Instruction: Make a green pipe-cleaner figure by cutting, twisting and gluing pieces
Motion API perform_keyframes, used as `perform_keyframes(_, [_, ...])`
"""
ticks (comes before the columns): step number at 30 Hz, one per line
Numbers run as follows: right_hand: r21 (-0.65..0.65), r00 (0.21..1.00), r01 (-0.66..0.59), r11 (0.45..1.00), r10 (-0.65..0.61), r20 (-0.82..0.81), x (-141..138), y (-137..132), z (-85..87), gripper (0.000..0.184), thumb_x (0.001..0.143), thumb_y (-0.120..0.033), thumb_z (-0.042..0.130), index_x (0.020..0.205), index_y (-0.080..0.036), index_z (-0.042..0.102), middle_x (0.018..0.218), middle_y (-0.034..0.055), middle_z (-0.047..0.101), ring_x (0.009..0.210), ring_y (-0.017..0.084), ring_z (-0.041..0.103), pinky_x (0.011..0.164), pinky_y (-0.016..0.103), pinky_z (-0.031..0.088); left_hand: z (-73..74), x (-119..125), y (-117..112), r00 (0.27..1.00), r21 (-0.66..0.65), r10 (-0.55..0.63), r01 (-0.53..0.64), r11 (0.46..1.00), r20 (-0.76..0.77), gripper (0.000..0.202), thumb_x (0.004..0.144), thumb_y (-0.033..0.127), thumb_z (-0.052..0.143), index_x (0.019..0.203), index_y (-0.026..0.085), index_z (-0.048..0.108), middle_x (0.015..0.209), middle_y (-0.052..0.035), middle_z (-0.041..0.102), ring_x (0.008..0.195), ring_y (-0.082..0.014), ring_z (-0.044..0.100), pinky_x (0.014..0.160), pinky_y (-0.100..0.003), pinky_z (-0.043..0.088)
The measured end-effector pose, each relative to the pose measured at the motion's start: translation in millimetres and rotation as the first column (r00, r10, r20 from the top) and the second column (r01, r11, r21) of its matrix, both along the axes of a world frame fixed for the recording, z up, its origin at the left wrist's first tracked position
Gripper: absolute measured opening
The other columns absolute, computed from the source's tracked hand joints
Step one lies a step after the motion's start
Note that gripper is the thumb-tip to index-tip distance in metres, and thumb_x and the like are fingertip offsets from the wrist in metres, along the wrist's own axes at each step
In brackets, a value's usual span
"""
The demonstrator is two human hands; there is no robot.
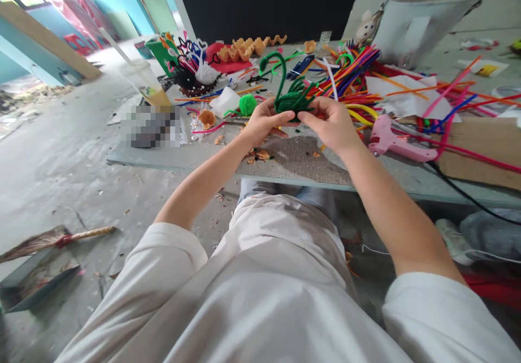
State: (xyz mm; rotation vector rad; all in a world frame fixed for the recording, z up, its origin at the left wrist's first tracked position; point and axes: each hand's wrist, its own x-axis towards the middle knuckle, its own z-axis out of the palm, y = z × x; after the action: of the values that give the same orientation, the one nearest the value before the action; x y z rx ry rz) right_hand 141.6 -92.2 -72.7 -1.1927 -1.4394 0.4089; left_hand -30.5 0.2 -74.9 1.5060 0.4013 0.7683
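Observation:
Both hands meet above the table edge around a dark green pipe-cleaner figure (290,98) with a coiled body and a curved neck rising to a hook. My left hand (264,122) pinches its left side with thumb and fingers closed. My right hand (331,122) grips the right side, fingers curled round the body. Below them lies a grey woven mat (299,159) with orange scraps on it.
A heap of coloured pipe cleaners (358,75) covers the table behind the hands. A pink glue gun (393,141) with a black cord lies to the right, a green pom-pom (247,104) to the left. A plastic cup (146,83), egg carton and white bucket (423,21) stand further back.

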Motion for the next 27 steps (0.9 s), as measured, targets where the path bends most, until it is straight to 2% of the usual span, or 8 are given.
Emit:
perform_keyframes(4, [-0.027, 0.999, 0.011, 1.0, -0.01, 0.049, 1.6, 0.0, 2.1, 0.04, 0.078, -0.058, 0.076, 0.071, -0.025, 0.053, 0.071, 0.0006, 0.053, 0.073, 0.02, 0.053, 0.082, 0.045, 0.056, -1.0, 0.5, 2.9, 0.996, 0.083, 0.085, -0.084, 0.993, -0.009, 0.053, 0.069, 0.052, 0.087, 0.103, 0.017, 0.065, 0.09, -0.0048, 0.073, 0.083, -0.0228, 0.077, 0.055, -0.021, 0.056])
perform_keyframes(9, [-0.039, 0.998, 0.007, 0.999, -0.004, 0.065, 0.9, -0.2, 3.3, 0.04, 0.079, -0.058, 0.075, 0.071, -0.026, 0.052, 0.07, 0.0005, 0.051, 0.074, 0.02, 0.053, 0.082, 0.044, 0.056, 0.8, 0.2, 4.2, 0.993, 0.141, 0.115, -0.111, 0.984, -0.02, 0.047, 0.07, 0.052, 0.086, 0.095, 0.016, 0.069, 0.083, -0.0038, 0.072, 0.08, -0.0192, 0.075, 0.057, -0.02, 0.055])
perform_keyframes(13, [-0.018, 0.999, -0.022, 1.0, 0.023, 0.044, 7.6, 5.6, 2.0, 0.042, 0.08, -0.065, 0.071, 0.079, -0.025, 0.056, 0.076, 0.0011, 0.057, 0.076, 0.021, 0.058, 0.082, 0.045, 0.056, -0.9, 3.5, 6.5, 0.995, 0.071, 0.099, -0.098, 0.993, -0.01, 0.047, 0.072, 0.052, 0.085, 0.096, 0.016, 0.066, 0.09, -0.0053, 0.073, 0.083, -0.021, 0.076, 0.058, -0.022, 0.056])
perform_keyframes(17, [0.094, 0.997, 0.074, 0.993, -0.072, -0.017, 22.3, 12.0, 0.1, 0.039, 0.091, -0.065, 0.056, 0.097, -0.027, 0.057, 0.091, 0.0033, 0.061, 0.092, 0.023, 0.063, 0.091, 0.048, 0.055, -4.1, 9.0, 11.0, 0.993, -0.055, 0.118, -0.118, 0.991, 0.002, 0.044, 0.077, 0.05, 0.081, 0.092, 0.016, 0.057, 0.085, -0.0045, 0.07, 0.079, -0.0211, 0.077, 0.056, -0.023, 0.055])
perform_keyframes(19, [0.145, 0.991, 0.119, 0.982, -0.125, 0.035, 24.6, 10.8, -0.7, 0.037, 0.089, -0.059, 0.061, 0.107, -0.028, 0.057, 0.103, 0.0049, 0.062, 0.102, 0.024, 0.063, 0.097, 0.049, 0.053, -5.0, 10.2, 12.3, 0.99, -0.087, 0.138, -0.137, 0.987, 0.002, 0.044, 0.079, 0.051, 0.08, 0.089, 0.017, 0.053, 0.079, -0.0024, 0.067, 0.076, -0.0204, 0.077, 0.058, -0.024, 0.057])
perform_keyframes(22, [0.207, 0.963, 0.111, 0.972, -0.157, 0.22, 17.9, 6.6, -3.1, 0.054, 0.076, -0.046, 0.078, 0.121, -0.029, 0.054, 0.12, 0.0079, 0.061, 0.114, 0.029, 0.059, 0.105, 0.054, 0.048, -6.3, 9.9, 12.8, 0.991, -0.098, 0.134, -0.132, 0.986, 0.01, 0.045, 0.081, 0.055, 0.077, 0.09, 0.017, 0.053, 0.073, -0.0012, 0.066, 0.073, -0.0199, 0.077, 0.059, -0.024, 0.058])
perform_keyframes(24, [0.211, 0.941, 0.093, 0.973, -0.155, 0.301, 11.2, 5.7, -5.6, 0.06, 0.073, -0.04, 0.081, 0.125, -0.028, 0.053, 0.124, 0.0098, 0.06, 0.118, 0.032, 0.058, 0.107, 0.058, 0.045, -7.5, 9.3, 12.4, 0.994, -0.091, 0.105, -0.103, 0.991, 0.018, 0.044, 0.082, 0.056, 0.075, 0.092, 0.017, 0.055, 0.073, -0.0018, 0.067, 0.071, -0.0192, 0.076, 0.057, -0.023, 0.057])
perform_keyframes(27, [0.18, 0.93, 0.11, 0.978, -0.165, 0.329, 6.1, 7.6, -8.4, 0.049, 0.078, -0.04, 0.077, 0.121, -0.027, 0.056, 0.121, 0.0104, 0.063, 0.117, 0.034, 0.059, 0.107, 0.062, 0.043, -9.0, 8.9, 11.2, 0.998, -0.078, 0.058, -0.057, 0.995, 0.01, 0.044, 0.083, 0.055, 0.075, 0.097, 0.017, 0.058, 0.078, -0.0035, 0.071, 0.069, -0.0179, 0.075, 0.054, -0.021, 0.054])
